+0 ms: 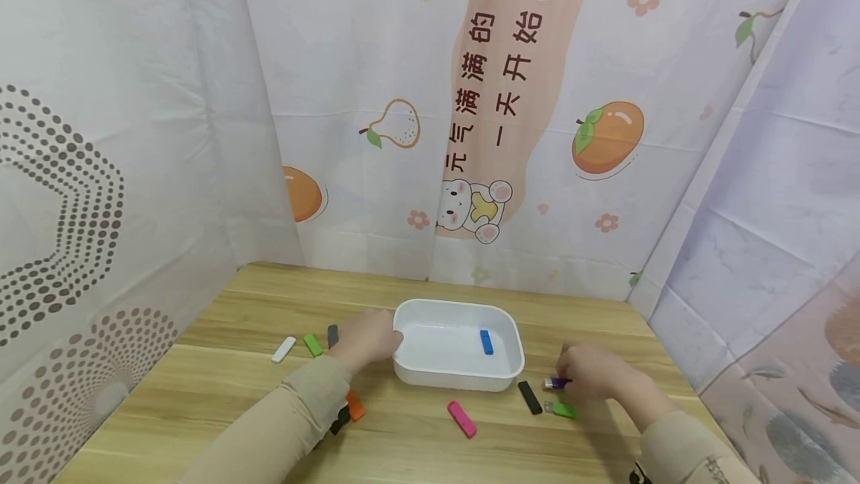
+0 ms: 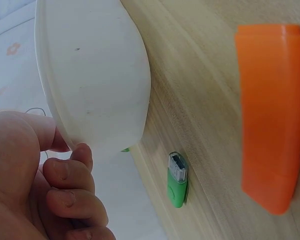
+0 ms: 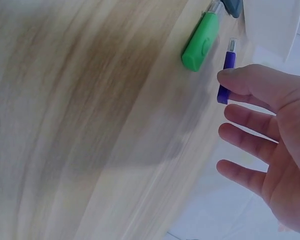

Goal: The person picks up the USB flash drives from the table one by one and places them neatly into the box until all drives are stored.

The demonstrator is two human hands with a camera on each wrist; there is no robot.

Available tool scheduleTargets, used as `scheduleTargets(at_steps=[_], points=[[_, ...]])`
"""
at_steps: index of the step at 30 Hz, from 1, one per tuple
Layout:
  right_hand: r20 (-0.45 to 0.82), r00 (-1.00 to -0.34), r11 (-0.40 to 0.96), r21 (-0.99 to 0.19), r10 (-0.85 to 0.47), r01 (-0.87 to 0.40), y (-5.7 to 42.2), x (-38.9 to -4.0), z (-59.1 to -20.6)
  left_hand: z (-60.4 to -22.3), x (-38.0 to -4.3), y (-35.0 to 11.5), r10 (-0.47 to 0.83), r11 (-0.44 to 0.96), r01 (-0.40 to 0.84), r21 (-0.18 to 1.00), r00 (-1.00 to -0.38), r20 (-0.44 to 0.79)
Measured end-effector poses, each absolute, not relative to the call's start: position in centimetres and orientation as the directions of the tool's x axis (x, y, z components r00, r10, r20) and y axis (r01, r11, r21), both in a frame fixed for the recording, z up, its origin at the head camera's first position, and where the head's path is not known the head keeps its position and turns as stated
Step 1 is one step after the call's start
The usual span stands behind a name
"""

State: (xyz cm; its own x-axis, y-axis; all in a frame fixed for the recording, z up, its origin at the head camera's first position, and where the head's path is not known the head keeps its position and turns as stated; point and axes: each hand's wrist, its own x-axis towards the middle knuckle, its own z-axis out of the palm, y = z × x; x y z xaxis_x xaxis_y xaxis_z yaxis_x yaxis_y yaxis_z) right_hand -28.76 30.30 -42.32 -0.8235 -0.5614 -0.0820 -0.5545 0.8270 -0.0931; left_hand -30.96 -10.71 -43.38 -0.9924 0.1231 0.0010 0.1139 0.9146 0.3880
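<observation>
Purple USB stick [image 1: 558, 383] pokes out left of the right hand [image 1: 594, 373] in the head view; black stick [image 1: 530, 397] and green stick [image 1: 561, 410] sit close, so I'd lift straight up. Left wrist: left hand [image 2: 57, 175] pinches the white tray [image 2: 97, 85] by its rim. Right wrist: thumb and forefinger pinch the purple one, other fingers spread, roomy tabletop [image 3: 90, 150] on the hand's near side.

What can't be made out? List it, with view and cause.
Right wrist: middle of the purple stick, behind the right hand.
Head: dark thing, partly behind the left sleeve.
Head: mark on the right sleeve, too small to read.
Left wrist: part of the left hand, past the bottom edge.
</observation>
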Motion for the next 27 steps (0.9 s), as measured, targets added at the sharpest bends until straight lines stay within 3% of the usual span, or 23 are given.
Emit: scheduleTargets(at_steps=[14, 27], points=[[-0.036, -0.923, 0.921, -0.085, -0.383, -0.379, 30.2, -28.8, -41.1, -43.3, -30.9, -10.7, 0.127, 0.905, 0.117, 0.410, -0.992, 0.002], [-0.047, -0.956, 0.936, -0.222, -0.290, -0.273, 29.7, -29.1, -40.1, -43.4, -30.8, -10.7, 0.140, 0.897, 0.124, 0.425, -0.990, -0.005]])
